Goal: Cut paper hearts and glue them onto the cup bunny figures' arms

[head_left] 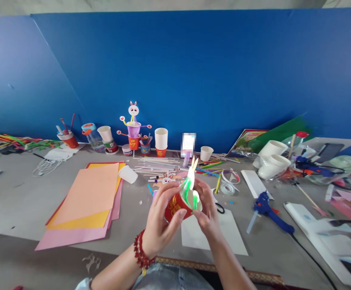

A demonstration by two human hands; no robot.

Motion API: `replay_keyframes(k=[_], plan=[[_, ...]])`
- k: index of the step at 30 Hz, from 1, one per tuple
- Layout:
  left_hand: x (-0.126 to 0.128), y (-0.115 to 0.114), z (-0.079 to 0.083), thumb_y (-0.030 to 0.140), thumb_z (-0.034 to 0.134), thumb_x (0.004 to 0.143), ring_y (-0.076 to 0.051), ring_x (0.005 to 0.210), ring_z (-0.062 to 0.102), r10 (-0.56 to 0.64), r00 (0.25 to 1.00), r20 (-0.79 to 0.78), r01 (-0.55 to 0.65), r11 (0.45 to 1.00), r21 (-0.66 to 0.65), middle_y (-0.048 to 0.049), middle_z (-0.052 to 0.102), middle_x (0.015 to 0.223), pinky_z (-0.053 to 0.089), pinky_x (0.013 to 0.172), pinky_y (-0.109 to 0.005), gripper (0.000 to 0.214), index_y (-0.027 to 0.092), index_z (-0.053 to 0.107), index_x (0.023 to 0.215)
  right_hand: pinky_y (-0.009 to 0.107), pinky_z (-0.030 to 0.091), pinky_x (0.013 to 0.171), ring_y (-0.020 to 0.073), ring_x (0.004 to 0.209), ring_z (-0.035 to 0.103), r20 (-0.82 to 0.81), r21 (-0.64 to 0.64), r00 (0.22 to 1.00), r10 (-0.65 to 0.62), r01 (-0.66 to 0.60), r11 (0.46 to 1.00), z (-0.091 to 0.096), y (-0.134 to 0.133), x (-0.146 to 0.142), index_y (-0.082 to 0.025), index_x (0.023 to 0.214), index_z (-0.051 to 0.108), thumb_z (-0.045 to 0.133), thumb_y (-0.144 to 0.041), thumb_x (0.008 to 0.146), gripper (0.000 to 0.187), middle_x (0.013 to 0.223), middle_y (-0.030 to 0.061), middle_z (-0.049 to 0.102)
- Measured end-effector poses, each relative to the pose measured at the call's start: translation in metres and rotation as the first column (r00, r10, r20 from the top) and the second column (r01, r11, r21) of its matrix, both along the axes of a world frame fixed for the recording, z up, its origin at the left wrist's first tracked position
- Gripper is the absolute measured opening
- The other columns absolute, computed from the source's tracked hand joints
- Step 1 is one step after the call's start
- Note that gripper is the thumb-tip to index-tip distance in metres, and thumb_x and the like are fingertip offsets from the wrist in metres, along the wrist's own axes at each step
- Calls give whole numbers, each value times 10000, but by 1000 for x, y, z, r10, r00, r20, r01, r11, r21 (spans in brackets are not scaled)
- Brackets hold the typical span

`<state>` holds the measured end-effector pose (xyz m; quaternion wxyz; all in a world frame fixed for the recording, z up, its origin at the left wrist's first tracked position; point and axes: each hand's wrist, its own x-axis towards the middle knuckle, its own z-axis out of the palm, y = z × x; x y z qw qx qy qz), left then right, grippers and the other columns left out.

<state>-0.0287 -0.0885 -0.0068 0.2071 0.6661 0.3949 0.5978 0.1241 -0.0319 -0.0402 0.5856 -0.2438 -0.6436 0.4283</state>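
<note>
- the red cup (pixel 174 206) is held tilted above the desk (pixel 24 209), over a white sheet (pixel 226 237).
- the left hand (pixel 160 219) is wrapped around its side; the right hand (pixel 208 213) is pinched on the rim beside the green strips (pixel 188 188).
- a light grip is advised, so the thin wall is not crushed.
- the strips are best pressed flat inside while the cup is steadied.

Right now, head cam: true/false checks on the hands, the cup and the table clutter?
1. The left hand and right hand both hold the red paper cup. True.
2. The blue glue gun lies left of the hands. False: it lies to their right.
3. A red bead bracelet is on the left wrist. True.
4. The coloured paper sheets are in the hands. False: they lie on the table, left of the hands.
</note>
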Motion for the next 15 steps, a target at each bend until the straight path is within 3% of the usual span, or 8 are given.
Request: replay_keyframes(k=[8, 15], plan=[[0, 10, 20, 144, 583, 922, -233, 1122, 586, 67, 994, -81, -67, 998, 4, -101, 623, 1157, 478, 978, -402, 255, 209, 620, 1166, 460, 503, 1027, 296, 1224, 579, 1, 10, 1000, 5, -5, 1000, 7, -6, -2, -293, 1405, 453, 686, -481, 861, 620, 1331, 108, 574], [-7, 18, 22, 135, 554, 934, -210, 1023, 622, 96, 994, -53, -96, 995, -2, -82, 640, 1049, 503, 908, -364, 142, 193, 658, 1011, 492, 456, 1067, 307, 1267, 529, 49, 69, 997, -52, 49, 996, 5, -8, -4, -286, 1439, 410, 704, -329, 834, 674, 1369, 116, 509]])
